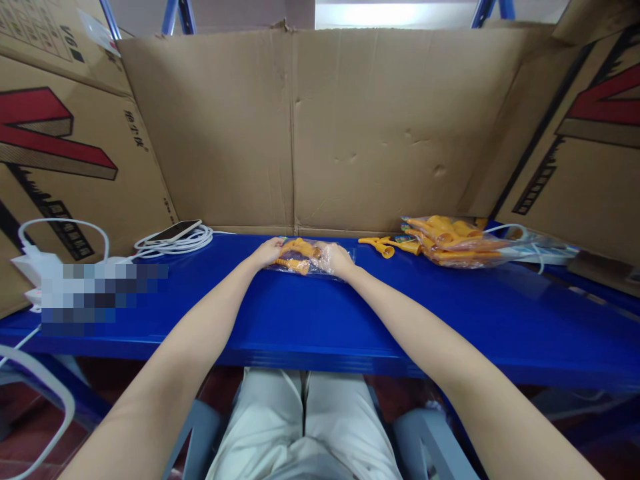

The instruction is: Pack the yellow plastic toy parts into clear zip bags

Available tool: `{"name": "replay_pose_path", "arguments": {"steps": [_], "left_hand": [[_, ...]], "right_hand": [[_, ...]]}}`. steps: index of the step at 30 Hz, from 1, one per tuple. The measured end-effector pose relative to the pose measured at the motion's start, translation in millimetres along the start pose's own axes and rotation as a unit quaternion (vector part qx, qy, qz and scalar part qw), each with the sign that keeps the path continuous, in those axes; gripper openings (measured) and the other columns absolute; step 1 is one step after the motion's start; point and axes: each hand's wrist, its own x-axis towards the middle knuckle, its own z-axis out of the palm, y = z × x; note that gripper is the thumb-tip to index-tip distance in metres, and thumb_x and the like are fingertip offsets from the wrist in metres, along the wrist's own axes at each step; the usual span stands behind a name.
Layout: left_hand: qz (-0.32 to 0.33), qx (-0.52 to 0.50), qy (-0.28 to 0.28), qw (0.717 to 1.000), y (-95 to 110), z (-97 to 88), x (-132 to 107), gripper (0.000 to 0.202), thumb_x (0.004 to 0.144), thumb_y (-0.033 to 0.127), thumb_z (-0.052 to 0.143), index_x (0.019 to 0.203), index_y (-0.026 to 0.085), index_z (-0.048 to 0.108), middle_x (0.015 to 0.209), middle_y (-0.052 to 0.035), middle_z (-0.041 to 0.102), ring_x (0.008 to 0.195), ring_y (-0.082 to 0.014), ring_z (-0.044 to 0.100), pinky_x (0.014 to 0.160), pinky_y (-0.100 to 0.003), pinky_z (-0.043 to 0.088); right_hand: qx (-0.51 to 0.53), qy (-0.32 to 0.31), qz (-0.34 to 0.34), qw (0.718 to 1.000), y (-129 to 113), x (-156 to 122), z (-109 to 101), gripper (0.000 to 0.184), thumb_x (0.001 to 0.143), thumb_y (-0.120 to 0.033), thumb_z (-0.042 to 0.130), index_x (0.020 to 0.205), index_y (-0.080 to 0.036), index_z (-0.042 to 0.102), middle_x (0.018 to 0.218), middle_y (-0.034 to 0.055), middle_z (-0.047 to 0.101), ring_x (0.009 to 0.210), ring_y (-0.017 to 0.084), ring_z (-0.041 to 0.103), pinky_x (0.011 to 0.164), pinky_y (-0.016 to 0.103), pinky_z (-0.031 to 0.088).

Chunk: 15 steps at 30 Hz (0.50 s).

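Note:
A clear plastic bag (299,255) with orange plastic parts inside lies near the back of the blue table. At its left end, my left hand (269,253) is closed on the bag's edge. My right hand (336,259) grips the other side, its fingers curled against the film and partly hidden by it. Some of the film sticks out past the right hand. To the right lie loose orange plastic parts (385,248) with cone-shaped ends.
Several filled bags of orange parts (445,243) are piled at the back right, beside a white cable. A phone (176,231) rests on a coiled white cable (197,244) at the left. Cardboard walls (370,127) enclose the blue table (310,320) on three sides. White plugs (40,270) stand far left.

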Motion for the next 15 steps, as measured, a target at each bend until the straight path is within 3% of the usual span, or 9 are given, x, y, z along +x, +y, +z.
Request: {"name": "replay_pose_path", "arguments": {"steps": [3,6,9,12,15], "left_hand": [[0.023,0.051,-0.007,0.998,-4,-1.2,1,0.027,0.073,0.021,0.056,0.096,0.015,0.068,0.101,-0.0072,0.072,0.096,-0.0227,0.064,0.081,-0.028,0.049],[0.010,0.123,0.002,0.992,-3,-5.0,0,0.027,0.071,0.023,0.060,0.095,0.016,0.069,0.104,-0.0074,0.071,0.097,-0.0238,0.063,0.081,-0.027,0.047],[-0.030,0.169,0.025,0.985,2,-8.8,-3,0.020,0.070,0.021,0.061,0.087,0.015,0.071,0.094,-0.0087,0.072,0.091,-0.0257,0.065,0.075,-0.027,0.046],[-0.048,0.167,0.045,0.984,7,-10.9,-5,0.017,0.072,0.018,0.056,0.076,0.013,0.071,0.086,-0.0095,0.072,0.087,-0.0262,0.065,0.069,-0.027,0.045],[-0.077,0.139,0.043,0.986,9,-12.0,-5,0.021,0.072,0.017,0.051,0.073,0.012,0.072,0.077,-0.0088,0.072,0.079,-0.0236,0.065,0.061,-0.025,0.043]], "right_hand": [[0.042,0.007,-0.017,0.999,2,1,2,0.039,0.085,-0.031,0.058,0.123,-0.022,0.061,0.119,0.0096,0.066,0.109,0.027,0.063,0.087,0.030,0.046],[0.135,0.021,-0.079,0.987,7,5,7,0.032,0.083,-0.023,0.060,0.114,-0.016,0.067,0.119,0.0107,0.066,0.107,0.023,0.063,0.089,0.027,0.044],[0.242,0.015,-0.110,0.964,10,9,12,0.023,0.083,-0.025,0.060,0.096,-0.012,0.073,0.098,0.0088,0.073,0.089,0.020,0.067,0.078,0.024,0.046],[0.299,-0.036,-0.102,0.948,9,9,12,0.035,0.085,-0.039,0.056,0.084,-0.010,0.074,0.069,0.0056,0.070,0.065,0.015,0.063,0.062,0.022,0.044],[0.325,-0.085,-0.092,0.937,6,8,8,0.037,0.081,-0.043,0.060,0.085,-0.010,0.075,0.066,0.0043,0.068,0.058,0.011,0.057,0.058,0.021,0.041]]}}
